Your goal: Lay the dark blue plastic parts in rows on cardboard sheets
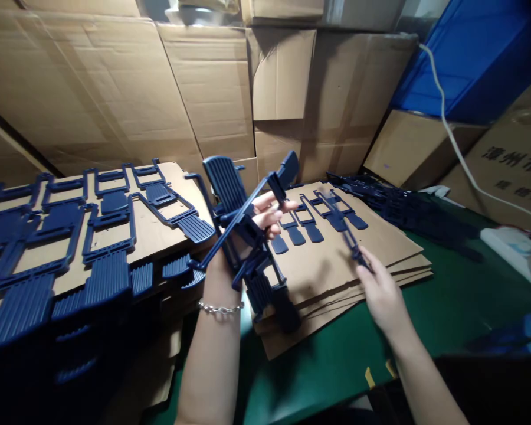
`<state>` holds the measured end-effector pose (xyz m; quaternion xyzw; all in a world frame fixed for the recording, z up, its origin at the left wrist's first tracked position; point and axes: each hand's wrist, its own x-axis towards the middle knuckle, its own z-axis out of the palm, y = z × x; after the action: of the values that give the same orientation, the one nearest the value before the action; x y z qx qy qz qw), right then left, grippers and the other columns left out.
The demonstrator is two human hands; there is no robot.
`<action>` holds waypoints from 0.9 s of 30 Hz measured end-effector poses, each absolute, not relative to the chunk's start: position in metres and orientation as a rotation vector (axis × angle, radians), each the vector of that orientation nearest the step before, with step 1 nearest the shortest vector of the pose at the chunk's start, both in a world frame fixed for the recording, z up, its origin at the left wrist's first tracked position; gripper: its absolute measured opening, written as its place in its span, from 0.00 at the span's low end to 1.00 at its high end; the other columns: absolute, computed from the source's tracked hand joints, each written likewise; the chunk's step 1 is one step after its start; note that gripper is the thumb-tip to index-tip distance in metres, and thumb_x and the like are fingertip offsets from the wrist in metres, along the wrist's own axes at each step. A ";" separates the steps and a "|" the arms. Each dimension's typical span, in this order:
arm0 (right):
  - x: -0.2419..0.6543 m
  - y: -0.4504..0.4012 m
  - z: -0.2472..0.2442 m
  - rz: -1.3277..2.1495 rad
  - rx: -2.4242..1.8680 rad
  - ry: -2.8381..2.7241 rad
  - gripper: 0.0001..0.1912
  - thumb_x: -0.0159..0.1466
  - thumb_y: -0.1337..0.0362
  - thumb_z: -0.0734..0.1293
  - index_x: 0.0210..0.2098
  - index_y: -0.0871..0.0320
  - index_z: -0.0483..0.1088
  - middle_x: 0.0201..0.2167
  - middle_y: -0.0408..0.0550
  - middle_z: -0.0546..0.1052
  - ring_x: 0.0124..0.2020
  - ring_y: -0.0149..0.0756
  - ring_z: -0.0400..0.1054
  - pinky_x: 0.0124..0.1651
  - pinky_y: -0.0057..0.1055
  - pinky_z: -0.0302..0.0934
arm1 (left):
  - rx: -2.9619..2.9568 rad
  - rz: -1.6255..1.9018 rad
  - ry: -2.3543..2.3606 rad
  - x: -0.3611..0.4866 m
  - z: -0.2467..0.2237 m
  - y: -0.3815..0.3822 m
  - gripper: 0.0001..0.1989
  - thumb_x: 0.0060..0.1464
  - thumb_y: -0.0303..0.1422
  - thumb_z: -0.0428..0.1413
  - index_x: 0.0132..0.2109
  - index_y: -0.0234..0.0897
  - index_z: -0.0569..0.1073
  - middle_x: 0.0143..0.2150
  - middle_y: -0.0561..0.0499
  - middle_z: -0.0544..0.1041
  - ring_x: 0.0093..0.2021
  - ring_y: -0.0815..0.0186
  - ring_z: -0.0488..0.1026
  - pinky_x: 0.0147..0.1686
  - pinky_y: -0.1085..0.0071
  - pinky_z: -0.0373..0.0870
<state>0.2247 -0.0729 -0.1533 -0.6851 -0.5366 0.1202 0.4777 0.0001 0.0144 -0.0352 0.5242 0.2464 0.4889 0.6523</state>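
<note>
My left hand [265,215] is closed around several dark blue plastic frames [225,186] with ribbed paddles, bunched at different angles above the cardboard. Some of them hang down past my wrist. My right hand [380,289], off to the right, pinches the near end of one slim dark blue frame [347,236], which is smeared by motion and points away from me. Between the hands, a row of small dark blue frames [310,230] lies on the right stack of cardboard sheets [336,271].
Larger ribbed frames [110,236] cover the cardboard stack [159,260] on the left, some overhanging its front edge. A dark heap of parts [380,198] lies at the back right on the green table [446,283]. Cardboard boxes [203,88] wall the back. A white cable [446,118] hangs right.
</note>
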 end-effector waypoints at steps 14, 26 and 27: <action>0.163 -0.099 -0.168 0.259 -1.956 -1.698 0.23 0.60 0.59 0.60 0.54 0.55 0.66 0.32 0.48 0.65 0.28 0.34 0.65 0.28 0.30 0.60 | 1.121 1.444 0.702 -0.014 -0.017 0.011 0.10 0.48 0.24 0.56 0.39 0.37 0.75 0.44 0.49 0.74 0.21 0.83 0.62 0.16 0.91 0.60; 0.141 -0.096 -0.160 0.437 -2.119 -1.724 0.25 0.62 0.56 0.57 0.57 0.55 0.62 0.37 0.51 0.66 0.31 0.36 0.66 0.31 0.31 0.61 | 1.123 1.431 0.747 -0.008 -0.017 0.013 0.10 0.48 0.24 0.56 0.40 0.36 0.74 0.43 0.48 0.74 0.21 0.83 0.62 0.16 0.90 0.60; 0.140 -0.093 -0.159 0.428 -2.130 -1.736 0.25 0.63 0.56 0.57 0.57 0.54 0.62 0.38 0.51 0.66 0.32 0.37 0.67 0.32 0.31 0.61 | 1.114 1.429 0.751 -0.007 -0.017 0.012 0.10 0.48 0.24 0.56 0.40 0.36 0.74 0.43 0.48 0.74 0.21 0.82 0.62 0.16 0.89 0.60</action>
<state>0.1399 -0.0934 -0.1586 -0.7535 -0.6141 0.1515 0.1791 -0.0073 0.0124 -0.0168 0.4720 0.3179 0.6054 0.5564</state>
